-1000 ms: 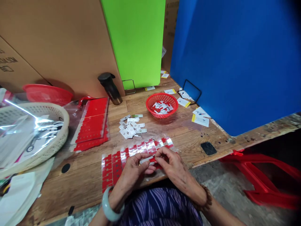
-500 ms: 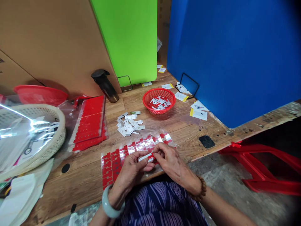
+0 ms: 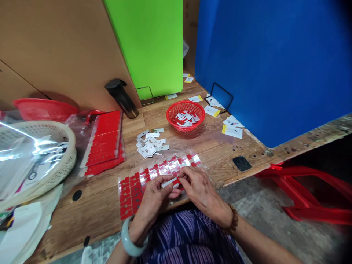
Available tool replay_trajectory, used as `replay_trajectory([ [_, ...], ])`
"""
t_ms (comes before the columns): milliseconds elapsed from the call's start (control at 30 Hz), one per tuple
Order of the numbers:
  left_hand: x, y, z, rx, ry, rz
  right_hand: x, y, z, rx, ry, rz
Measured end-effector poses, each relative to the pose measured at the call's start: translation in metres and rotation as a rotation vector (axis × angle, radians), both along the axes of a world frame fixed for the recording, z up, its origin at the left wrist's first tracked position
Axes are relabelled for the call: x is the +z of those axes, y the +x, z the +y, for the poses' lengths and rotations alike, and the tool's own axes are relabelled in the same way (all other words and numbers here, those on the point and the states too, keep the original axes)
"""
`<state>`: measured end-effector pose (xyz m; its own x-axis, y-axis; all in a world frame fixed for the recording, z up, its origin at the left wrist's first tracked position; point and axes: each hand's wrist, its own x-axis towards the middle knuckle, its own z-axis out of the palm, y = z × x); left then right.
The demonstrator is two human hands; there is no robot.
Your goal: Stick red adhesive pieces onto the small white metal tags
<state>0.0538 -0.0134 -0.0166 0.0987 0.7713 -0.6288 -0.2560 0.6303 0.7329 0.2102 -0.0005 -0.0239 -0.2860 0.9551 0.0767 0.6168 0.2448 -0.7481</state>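
A workshop: scuffed bench (image 3: 99,201), basket (image 3: 183,128) of small parts (image 3: 187,117)

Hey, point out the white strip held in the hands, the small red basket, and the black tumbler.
White strip (image 3: 169,182): head view, on its pale flat face.
Small red basket (image 3: 189,128): head view, on its front wall.
Black tumbler (image 3: 125,103): head view, mid-body, below the lid.

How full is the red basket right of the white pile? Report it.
Partly filled: the red basket holds loose red and white pieces, with bare inner wall showing above them.
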Motion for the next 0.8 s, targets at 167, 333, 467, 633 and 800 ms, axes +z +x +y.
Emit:
replay_trajectory([
  [167,-0.002,-0.004,0.0,-0.017,-0.008,0.011,-0.001,-0.001,0.001,0.012,-0.014,0.006],
  [333,-0.001,-0.01,-0.001,0.0,-0.058,-0.008,-0.007,0.01,0.013,-0.109,-0.059,0.119],
  [467,0.005,-0.011,0.0,0.043,-0.072,-0.025,-0.003,0.019,0.019,-0.104,-0.163,0.245],
  [633,0.008,-0.012,0.0,0.022,-0.059,-0.052,0.0,0.014,0.013,0.044,-0.429,0.382],
  [800,0.009,-0.014,-0.004,-0.009,-0.03,-0.057,-0.004,0.0,0.011,0.155,-0.562,0.491],
])
